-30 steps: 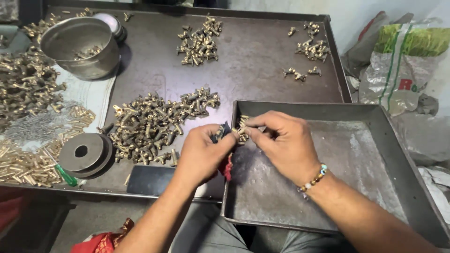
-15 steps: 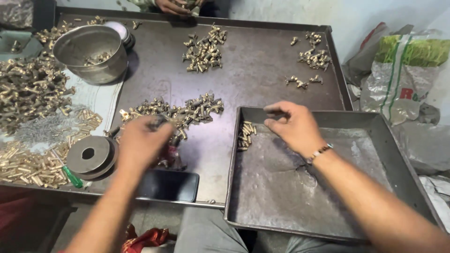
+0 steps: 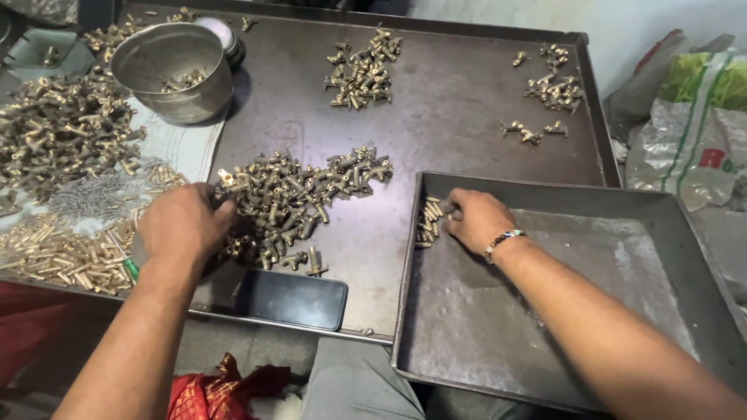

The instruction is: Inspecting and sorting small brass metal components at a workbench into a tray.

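We see the central heap of brass fittings (image 3: 299, 204) on the dark work table (image 3: 459, 101), and our left hand (image 3: 184, 225) now lies on its near-left edge, fingers curled down into the pieces; whether they have closed on one we cannot tell, since the knuckles hide the tips. A second ago both hands met over the corner of the grey metal tray (image 3: 615, 311), working a single fitting together; since then they have parted, the left swinging out to the heap. Our right hand (image 3: 475, 220) rests inside the tray's near-left corner, fingertips together and touching the small stack of brass pieces (image 3: 428, 222) laid there. We judge that one piece has just joined the stack and another is being fetched.

Both forearms reach forward from below, the left straight, the right angled inward, a beaded bracelet (image 3: 502, 239) at its wrist. Just behind the left wrist lies a black phone (image 3: 292, 299); beyond the fingers stands a steel bowl (image 3: 175, 70).
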